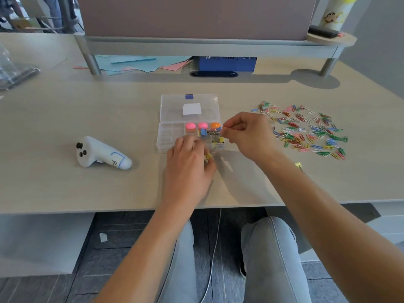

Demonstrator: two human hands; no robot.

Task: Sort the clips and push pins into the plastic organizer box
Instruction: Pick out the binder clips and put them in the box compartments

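The clear plastic organizer box [169,136] lies open on the desk, its lid [172,107] folded back with a white label on it. Three push pins [202,126], two pink and one orange, stand in its back compartments, and small binder clips [209,132] lie in the right ones. My left hand [188,159] rests at the box's front edge, fingers closed on a yellow binder clip [208,157]. My right hand [247,133] hovers over the box's right end, pinching a small clip between thumb and forefinger. A spread of coloured paper clips [306,130] lies to the right.
A white handheld controller [102,153] lies left of the box. One yellow binder clip [298,165] sits by my right forearm. A monitor riser [209,48] spans the back, with coloured paper [140,64] and a blue box [227,63] beneath it. Clear plastic bags [13,71] lie far left.
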